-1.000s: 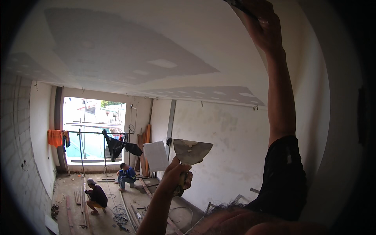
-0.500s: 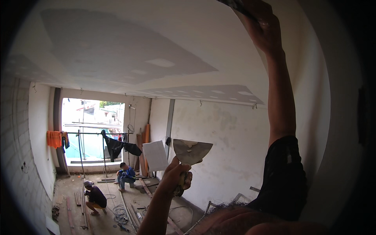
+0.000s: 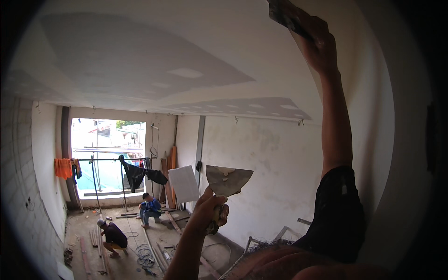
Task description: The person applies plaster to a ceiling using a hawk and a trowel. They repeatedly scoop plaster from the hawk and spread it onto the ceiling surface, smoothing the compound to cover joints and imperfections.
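Note:
My left hand (image 3: 211, 212) is closed round the handle of a wide putty knife (image 3: 229, 179), held upright with its blade uppermost. A pale smear of compound sticks to the blade. Overhead, my right hand (image 3: 319, 44) grips a dark, flat-bladed putty knife (image 3: 285, 17), pressed to or close against the ceiling (image 3: 224, 32) near the right wall; contact is hard to make out. Grey board and whitish coated bands with several pale patches show across the ceiling.
Far below, two people squat on the floor, one in dark clothes (image 3: 112, 237), one in blue (image 3: 150, 208). Planks (image 3: 84, 254) and a coiled cable (image 3: 145, 255) lie about them. Clothes (image 3: 135, 172) hang on a rail before the window opening. A metal frame (image 3: 282, 233) stands beside me.
My right hand and its putty knife have come slightly lower in view, showing more of the blade. The left hand keeps its place. The person in dark clothes has bent further forward.

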`<state>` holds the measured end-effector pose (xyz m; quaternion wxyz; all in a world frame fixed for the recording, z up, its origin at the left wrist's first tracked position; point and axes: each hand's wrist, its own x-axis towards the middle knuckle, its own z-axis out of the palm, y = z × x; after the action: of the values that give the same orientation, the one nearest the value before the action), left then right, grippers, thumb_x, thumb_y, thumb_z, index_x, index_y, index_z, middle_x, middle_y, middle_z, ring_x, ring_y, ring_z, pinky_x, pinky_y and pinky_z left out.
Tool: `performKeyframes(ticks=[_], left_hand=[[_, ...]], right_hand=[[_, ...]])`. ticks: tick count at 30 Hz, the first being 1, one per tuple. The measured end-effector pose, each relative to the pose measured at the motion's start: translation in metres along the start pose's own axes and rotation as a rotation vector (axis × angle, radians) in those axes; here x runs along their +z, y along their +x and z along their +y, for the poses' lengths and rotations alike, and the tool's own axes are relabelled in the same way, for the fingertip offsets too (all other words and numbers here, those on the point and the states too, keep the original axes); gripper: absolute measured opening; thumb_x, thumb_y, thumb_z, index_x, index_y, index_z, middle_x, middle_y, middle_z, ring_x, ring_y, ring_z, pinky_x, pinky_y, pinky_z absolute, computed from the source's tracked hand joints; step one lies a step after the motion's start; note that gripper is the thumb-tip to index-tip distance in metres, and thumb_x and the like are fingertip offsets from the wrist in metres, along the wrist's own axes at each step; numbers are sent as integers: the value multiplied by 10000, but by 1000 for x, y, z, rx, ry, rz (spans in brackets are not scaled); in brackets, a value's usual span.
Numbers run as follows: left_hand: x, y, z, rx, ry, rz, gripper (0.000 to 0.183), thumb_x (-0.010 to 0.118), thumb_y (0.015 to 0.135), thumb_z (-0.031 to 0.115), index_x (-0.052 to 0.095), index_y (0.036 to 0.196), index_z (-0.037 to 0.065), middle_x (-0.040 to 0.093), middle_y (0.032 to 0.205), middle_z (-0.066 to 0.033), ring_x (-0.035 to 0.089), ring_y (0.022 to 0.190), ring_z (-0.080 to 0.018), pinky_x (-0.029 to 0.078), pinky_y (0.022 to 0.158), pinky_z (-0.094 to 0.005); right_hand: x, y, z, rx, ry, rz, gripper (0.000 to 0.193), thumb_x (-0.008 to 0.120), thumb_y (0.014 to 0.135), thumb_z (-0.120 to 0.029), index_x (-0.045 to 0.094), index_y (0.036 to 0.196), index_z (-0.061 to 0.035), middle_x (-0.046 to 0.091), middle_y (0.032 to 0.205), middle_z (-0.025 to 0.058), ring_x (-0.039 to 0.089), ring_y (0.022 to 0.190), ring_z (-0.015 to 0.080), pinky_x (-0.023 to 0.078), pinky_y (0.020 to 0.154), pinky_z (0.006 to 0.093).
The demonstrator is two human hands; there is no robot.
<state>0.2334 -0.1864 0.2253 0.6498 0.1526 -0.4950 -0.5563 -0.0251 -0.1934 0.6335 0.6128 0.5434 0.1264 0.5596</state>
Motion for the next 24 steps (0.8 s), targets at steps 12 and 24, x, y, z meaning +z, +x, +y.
performKeyframes(ticks=[12, 24], left_hand=[[5, 1, 0, -9, -29, -27, 449, 491, 945, 61, 413, 1386, 104, 542, 866, -74, 540, 541, -130, 399, 381, -270], [14, -7, 6, -54, -23, 3, 463, 502, 947, 69, 424, 1401, 118, 550, 827, -77, 528, 530, -130, 399, 382, -269]], right_hand=[[-4, -51, 3, 147, -3, 26, 479, 716, 859, -13, 677, 1311, -167, 718, 1014, 65, 636, 945, 276, 544, 839, 394], [-23, -113, 21, 331, -66, -132, 405, 640, 933, 28, 659, 1313, -112, 687, 1104, 123, 671, 1041, 286, 551, 886, 360]])
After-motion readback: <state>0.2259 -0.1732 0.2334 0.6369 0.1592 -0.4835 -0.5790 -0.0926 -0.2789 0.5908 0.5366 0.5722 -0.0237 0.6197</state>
